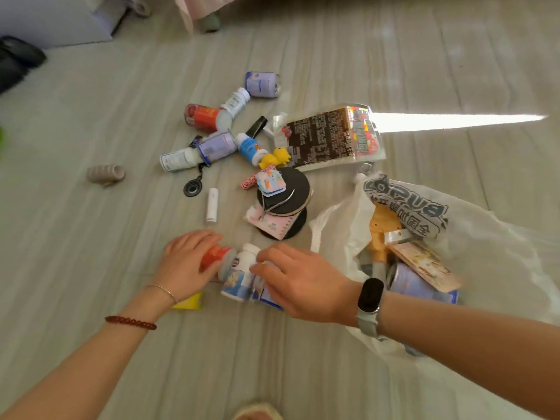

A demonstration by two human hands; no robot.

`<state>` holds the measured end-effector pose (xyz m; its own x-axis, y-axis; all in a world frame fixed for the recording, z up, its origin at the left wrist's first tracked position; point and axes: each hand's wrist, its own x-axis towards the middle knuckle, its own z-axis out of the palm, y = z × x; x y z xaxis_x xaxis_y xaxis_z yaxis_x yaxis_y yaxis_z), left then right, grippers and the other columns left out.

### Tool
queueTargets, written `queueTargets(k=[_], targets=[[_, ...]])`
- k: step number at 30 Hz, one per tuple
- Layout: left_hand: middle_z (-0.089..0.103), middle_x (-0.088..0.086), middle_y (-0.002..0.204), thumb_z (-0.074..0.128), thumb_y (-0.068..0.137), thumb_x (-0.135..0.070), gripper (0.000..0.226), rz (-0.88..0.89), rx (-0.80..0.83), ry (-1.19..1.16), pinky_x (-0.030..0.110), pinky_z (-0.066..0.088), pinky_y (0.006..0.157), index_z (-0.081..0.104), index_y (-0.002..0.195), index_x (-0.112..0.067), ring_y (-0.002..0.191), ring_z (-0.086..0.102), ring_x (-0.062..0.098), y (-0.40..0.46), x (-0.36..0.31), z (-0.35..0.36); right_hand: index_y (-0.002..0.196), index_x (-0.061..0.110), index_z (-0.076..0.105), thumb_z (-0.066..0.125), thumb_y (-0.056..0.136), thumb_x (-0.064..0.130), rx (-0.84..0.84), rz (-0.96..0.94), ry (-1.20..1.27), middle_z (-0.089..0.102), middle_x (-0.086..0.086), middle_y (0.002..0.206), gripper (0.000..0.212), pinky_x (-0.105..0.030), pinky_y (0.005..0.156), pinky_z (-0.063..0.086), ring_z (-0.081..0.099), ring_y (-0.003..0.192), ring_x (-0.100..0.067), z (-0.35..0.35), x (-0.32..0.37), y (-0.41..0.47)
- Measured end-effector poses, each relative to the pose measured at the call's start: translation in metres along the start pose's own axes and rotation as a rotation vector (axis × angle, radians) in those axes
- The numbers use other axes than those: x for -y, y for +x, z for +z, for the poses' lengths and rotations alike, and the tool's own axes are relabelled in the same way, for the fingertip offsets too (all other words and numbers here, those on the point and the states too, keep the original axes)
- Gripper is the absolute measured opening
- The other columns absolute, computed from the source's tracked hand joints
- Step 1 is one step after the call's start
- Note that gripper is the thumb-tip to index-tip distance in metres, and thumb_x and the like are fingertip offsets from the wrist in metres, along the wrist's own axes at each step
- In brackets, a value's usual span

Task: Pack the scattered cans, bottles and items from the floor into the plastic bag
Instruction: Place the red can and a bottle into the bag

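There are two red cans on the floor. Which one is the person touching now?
The red can nearest the camera, under the left hand. The other red can lies untouched farther away, beside a white bottle.
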<state>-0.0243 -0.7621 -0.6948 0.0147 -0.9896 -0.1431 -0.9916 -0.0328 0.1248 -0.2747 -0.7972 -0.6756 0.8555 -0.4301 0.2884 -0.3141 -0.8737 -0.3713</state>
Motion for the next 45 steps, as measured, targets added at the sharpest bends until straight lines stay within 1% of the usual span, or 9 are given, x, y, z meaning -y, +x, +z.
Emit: queueTargets(k=[7, 12, 19, 22, 26, 30, 36, 41, 45], targets=[[-0.001, -0.014, 0.154, 0.053, 0.058, -0.072, 0.1, 0.011, 0.406, 0.053, 0.053, 0.0, 0.113, 0.011, 0.142, -0.039, 0.142, -0.008, 0.019, 0.007, 0.035, 0.021, 0.134, 0.005, 0.024, 0.056, 0.075, 0.057, 0.533, 0.43, -0.152, 0.023, -0.023, 0.141, 0.086, -0.052, 0.104, 0.028, 0.029, 0.124, -0.043, 0.065, 0.002, 0.023], [0.04, 0.001, 0.144, 0.076, 0.066, -0.039, 0.079, 0.182, 0.237, 0.09, 0.056, 0.003, 0.111, 0.039, 0.134, -0.025, 0.138, 0.027, 0.021, 0.023, 0.038, 0.029, 0.13, 0.01, 0.03, 0.058, 0.076, 0.048, 0.554, 0.416, -0.152, 0.033, -0.02, 0.132, 0.072, -0.046, 0.093, 0.039, 0.04, 0.11, -0.038, 0.067, -0.001, 0.024], [0.06, 0.006, 0.116, 0.063, 0.051, -0.064, 0.083, -0.061, -0.044, -0.152, 0.045, 0.026, 0.105, 0.049, 0.121, -0.021, 0.106, 0.056, 0.028, 0.024, 0.028, 0.013, 0.131, 0.025, 0.021, 0.065, 0.07, 0.05, 0.2, 0.35, 0.172, 0.03, -0.015, 0.14, 0.08, -0.043, 0.101, 0.039, 0.036, 0.122, -0.032, 0.019, 0.001, 0.032], [0.056, 0.009, 0.117, 0.085, 0.054, -0.037, 0.08, -0.198, -0.2, -0.496, 0.039, 0.045, 0.088, 0.047, 0.122, -0.018, 0.103, 0.055, 0.027, 0.031, 0.001, -0.011, 0.126, 0.027, 0.024, 0.069, 0.067, 0.048, -0.056, 0.297, 0.362, 0.038, -0.011, 0.136, 0.078, -0.033, 0.107, 0.033, 0.034, 0.128, -0.024, -0.019, -0.007, 0.035], [0.056, 0.001, 0.116, 0.075, 0.045, -0.054, 0.086, -0.133, -0.263, -0.719, 0.032, 0.049, 0.081, 0.048, 0.121, -0.021, 0.098, 0.056, 0.021, 0.045, -0.048, -0.044, 0.124, 0.031, 0.028, 0.066, 0.065, 0.049, -0.282, 0.36, 0.453, 0.034, 0.007, 0.131, 0.072, -0.02, 0.108, 0.027, 0.032, 0.128, -0.008, -0.072, -0.024, 0.019], [0.054, -0.015, 0.104, 0.066, 0.044, -0.061, 0.081, -0.003, -0.233, -0.841, 0.016, 0.044, 0.077, 0.047, 0.118, -0.033, 0.093, 0.056, 0.004, 0.05, -0.112, -0.077, 0.122, 0.036, 0.028, 0.065, 0.063, 0.054, -0.309, 0.559, 0.422, 0.04, 0.006, 0.128, 0.072, -0.034, 0.102, 0.039, 0.043, 0.121, -0.015, -0.114, -0.047, -0.03], [0.058, -0.026, 0.098, 0.066, 0.047, -0.061, 0.054, 0.241, -0.02, -0.93, 0.009, 0.048, 0.075, 0.045, 0.096, -0.052, 0.089, 0.058, -0.007, 0.041, -0.204, -0.092, 0.126, 0.023, 0.036, 0.068, 0.063, 0.06, -0.031, 0.769, 0.156, 0.042, 0.002, 0.128, 0.08, -0.031, 0.092, 0.044, 0.045, 0.106, -0.015, -0.157, -0.075, -0.134], [0.055, -0.021, 0.114, 0.061, 0.053, -0.073, 0.075, 0.576, 0.174, -0.414, 0.023, 0.046, 0.083, 0.038, 0.119, -0.046, 0.101, 0.054, 0.003, 0.018, -0.261, -0.061, 0.133, 0.032, 0.024, 0.057, 0.068, 0.07, 0.484, 0.654, -0.132, 0.028, 0.006, 0.143, 0.083, -0.02, 0.099, 0.037, 0.033, 0.123, -0.012, -0.152, -0.073, -0.196], [0.05, -0.013, 0.127, 0.059, 0.064, -0.071, 0.08, 0.487, 0.22, -0.247, 0.025, 0.043, 0.086, 0.031, 0.131, -0.037, 0.108, 0.052, 0.01, 0.014, -0.279, -0.026, 0.138, 0.028, 0.019, 0.06, 0.072, 0.061, 0.657, 0.567, -0.159, 0.024, 0.002, 0.147, 0.085, -0.026, 0.109, 0.025, 0.027, 0.13, -0.017, -0.133, -0.063, -0.218]])
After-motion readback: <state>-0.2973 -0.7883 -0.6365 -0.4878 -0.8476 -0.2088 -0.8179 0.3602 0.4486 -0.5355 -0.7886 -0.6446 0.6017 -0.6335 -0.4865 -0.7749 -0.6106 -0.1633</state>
